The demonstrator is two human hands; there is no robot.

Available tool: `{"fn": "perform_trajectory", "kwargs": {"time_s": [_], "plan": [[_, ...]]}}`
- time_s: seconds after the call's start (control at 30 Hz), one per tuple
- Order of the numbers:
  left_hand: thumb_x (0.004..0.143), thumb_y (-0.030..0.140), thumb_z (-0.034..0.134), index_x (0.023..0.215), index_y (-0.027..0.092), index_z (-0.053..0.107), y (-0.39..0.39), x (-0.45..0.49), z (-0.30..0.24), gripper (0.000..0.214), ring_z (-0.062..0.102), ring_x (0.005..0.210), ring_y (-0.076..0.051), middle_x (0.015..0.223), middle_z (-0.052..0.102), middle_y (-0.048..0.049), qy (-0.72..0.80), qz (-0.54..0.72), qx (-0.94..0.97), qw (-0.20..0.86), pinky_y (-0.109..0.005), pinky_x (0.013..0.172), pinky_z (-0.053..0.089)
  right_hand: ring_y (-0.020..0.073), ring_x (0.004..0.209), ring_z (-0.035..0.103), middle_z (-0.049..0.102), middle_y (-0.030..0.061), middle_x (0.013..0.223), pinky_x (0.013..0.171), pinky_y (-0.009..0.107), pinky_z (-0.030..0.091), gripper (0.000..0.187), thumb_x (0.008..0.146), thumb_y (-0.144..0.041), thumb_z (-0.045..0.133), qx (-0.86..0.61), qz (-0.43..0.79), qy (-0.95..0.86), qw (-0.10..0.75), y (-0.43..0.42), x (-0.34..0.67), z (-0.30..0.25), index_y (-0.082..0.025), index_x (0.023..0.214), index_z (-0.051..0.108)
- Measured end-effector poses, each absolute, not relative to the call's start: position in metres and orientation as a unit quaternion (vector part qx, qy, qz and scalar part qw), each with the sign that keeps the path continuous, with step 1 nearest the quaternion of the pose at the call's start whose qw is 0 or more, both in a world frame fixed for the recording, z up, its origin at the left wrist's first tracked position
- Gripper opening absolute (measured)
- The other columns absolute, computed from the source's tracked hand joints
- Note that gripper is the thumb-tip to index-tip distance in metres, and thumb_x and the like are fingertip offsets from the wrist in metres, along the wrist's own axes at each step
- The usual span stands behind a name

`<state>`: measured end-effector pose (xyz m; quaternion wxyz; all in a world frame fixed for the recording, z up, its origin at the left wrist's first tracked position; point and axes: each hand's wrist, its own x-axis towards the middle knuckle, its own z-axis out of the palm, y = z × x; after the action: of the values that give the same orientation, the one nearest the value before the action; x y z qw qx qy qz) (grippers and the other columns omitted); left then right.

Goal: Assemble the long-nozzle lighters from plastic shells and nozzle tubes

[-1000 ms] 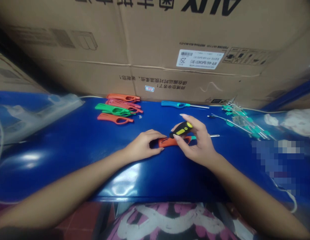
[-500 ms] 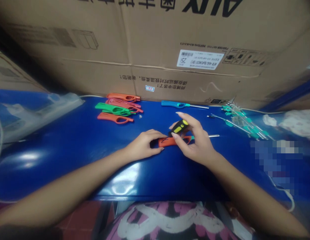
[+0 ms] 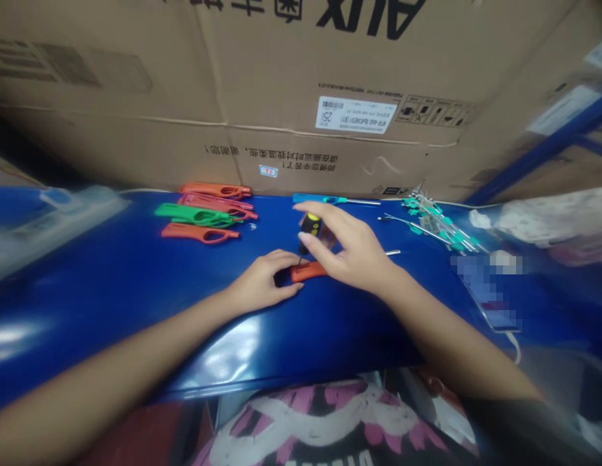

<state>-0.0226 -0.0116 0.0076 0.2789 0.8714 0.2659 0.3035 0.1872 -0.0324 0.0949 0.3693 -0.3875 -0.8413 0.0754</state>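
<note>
An orange lighter (image 3: 308,270) with a long metal tube lies on the blue table, its middle hidden under my right hand. My left hand (image 3: 265,281) grips the handle end between thumb and fingers. In my right hand (image 3: 352,249) is a short black and yellow screwdriver (image 3: 311,226), held nearly upright. Its shaft points down onto the orange handle by my left fingertips. Behind my hands lies a blue lighter (image 3: 301,198), partly covered by my right fingers in this view.
Orange, red and green lighter casings (image 3: 204,213) lie at the back left, with tiny pieces (image 3: 253,227) beside them. Metal tubes with teal parts (image 3: 441,223) are piled at the back right. A phone (image 3: 485,294) with a cable is at the right. A big cardboard box (image 3: 160,142) stands behind.
The screwdriver has gone from a slanted to a more upright position, its tip now on the handle. The view has shifted, so everything sits further left.
</note>
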Motion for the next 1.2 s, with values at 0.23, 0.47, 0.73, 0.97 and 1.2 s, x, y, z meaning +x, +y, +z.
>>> {"fn": "perform_trajectory", "kwargs": {"time_s": [0.23, 0.47, 0.73, 0.97, 1.2], "plan": [[0.087, 0.023, 0.067, 0.120, 0.018, 0.067, -0.013, -0.022, 0.008, 0.033, 0.067, 0.112, -0.024, 0.118, 0.072, -0.0088, 0.263, 0.302, 0.873, 0.279, -0.041, 0.101, 0.053, 0.0162, 0.079, 0.068, 0.073, 0.0053, 0.113, 0.076, 0.030, 0.057, 0.036, 0.095, -0.043, 0.063, -0.380, 0.041, -0.836, 0.393, -0.023, 0.186, 0.095, -0.024, 0.126, 0.063], [0.087, 0.020, 0.067, 0.120, 0.019, 0.068, -0.013, -0.022, 0.006, 0.033, 0.068, 0.108, -0.023, 0.115, 0.073, -0.0090, 0.258, 0.308, 0.871, 0.282, -0.041, 0.097, 0.054, 0.0118, 0.069, 0.063, 0.070, 0.0057, 0.115, 0.069, 0.028, 0.058, 0.037, 0.102, -0.034, 0.049, -0.360, 0.170, -0.800, 0.449, -0.027, 0.186, 0.083, -0.025, 0.138, 0.056], [0.086, 0.019, 0.069, 0.118, 0.017, 0.068, -0.012, -0.024, 0.004, 0.033, 0.068, 0.110, -0.024, 0.115, 0.073, -0.0103, 0.252, 0.312, 0.869, 0.291, -0.041, 0.100, 0.054, 0.0108, 0.062, 0.060, 0.068, 0.0080, 0.123, 0.063, 0.029, 0.057, 0.042, 0.104, -0.030, 0.044, -0.365, 0.175, -0.792, 0.457, -0.031, 0.184, 0.082, -0.027, 0.145, 0.050], [0.086, 0.020, 0.069, 0.117, 0.018, 0.069, -0.013, -0.024, 0.006, 0.031, 0.068, 0.108, -0.023, 0.113, 0.074, -0.0092, 0.257, 0.316, 0.867, 0.288, -0.039, 0.098, 0.054, 0.0173, 0.082, 0.067, 0.070, 0.0080, 0.102, 0.073, 0.031, 0.058, 0.029, 0.096, -0.035, 0.062, -0.349, 0.012, -0.810, 0.471, -0.033, 0.186, 0.085, -0.024, 0.121, 0.070], [0.087, 0.021, 0.068, 0.121, 0.018, 0.069, -0.012, -0.024, 0.005, 0.034, 0.066, 0.110, -0.024, 0.116, 0.072, -0.0099, 0.258, 0.301, 0.867, 0.301, -0.042, 0.100, 0.053, 0.0144, 0.072, 0.065, 0.071, 0.0059, 0.102, 0.068, 0.029, 0.059, 0.031, 0.096, -0.033, 0.062, -0.347, 0.102, -0.818, 0.447, -0.036, 0.185, 0.088, -0.027, 0.126, 0.068]]}}
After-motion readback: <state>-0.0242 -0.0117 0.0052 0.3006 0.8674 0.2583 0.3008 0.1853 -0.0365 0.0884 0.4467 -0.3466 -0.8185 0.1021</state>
